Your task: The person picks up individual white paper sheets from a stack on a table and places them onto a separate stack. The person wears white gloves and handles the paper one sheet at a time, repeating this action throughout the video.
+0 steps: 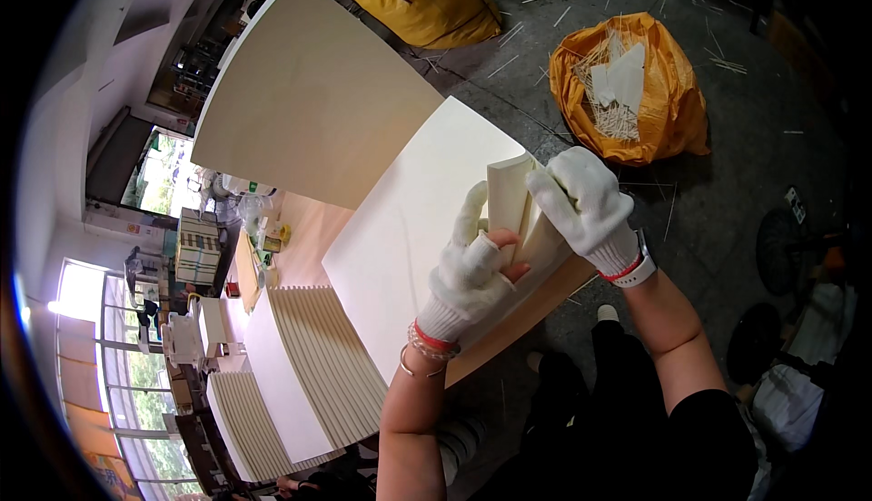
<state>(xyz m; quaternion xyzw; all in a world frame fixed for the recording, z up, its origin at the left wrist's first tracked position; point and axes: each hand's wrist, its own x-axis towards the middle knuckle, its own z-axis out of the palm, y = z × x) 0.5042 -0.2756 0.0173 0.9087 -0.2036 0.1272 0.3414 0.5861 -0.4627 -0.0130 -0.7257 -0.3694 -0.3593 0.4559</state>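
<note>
A large stack of white sheets (418, 192) lies in front of me on the table. Both my hands wear white knit gloves. My left hand (468, 274), with bare fingertips showing, is closed around a cream-white, flat-sided piece (507, 188) standing up at the stack's right edge. My right hand (586, 206) is curled closed just right of that piece, at the sheets' edge. Whatever its fingers grip is hidden beneath them.
An orange sack (677, 106) of thin strips and scraps stands on the floor at right, a yellow sack (427, 1) farther back. A large beige board (309, 92) rises beyond the stack. Ridged white stacks (331, 365) sit at left. Strips litter the floor.
</note>
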